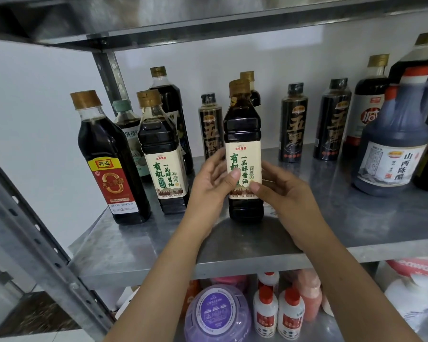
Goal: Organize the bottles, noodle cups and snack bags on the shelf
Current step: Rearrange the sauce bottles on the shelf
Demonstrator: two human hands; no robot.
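— Location, grip?
— Found dark plastic soy-sauce bottle with cream label (244, 154) upright, near middle of grey steel shelf (307, 230), clasped by left hand (211, 178) and right hand (282, 191).
— Handling?
— Judged full, heavy, slick; best held at label.

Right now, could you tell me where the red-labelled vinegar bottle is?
In the head view, the vinegar bottle stands at the left front of the shelf, just left of a cream-labelled soy sauce bottle.

The steel shelf (356, 218) carries a red-label vinegar bottle (109, 154) at nine o'clock, a cream-label soy bottle (242, 129) at centre and a handled jug (393, 134) at three o'clock, all upright.
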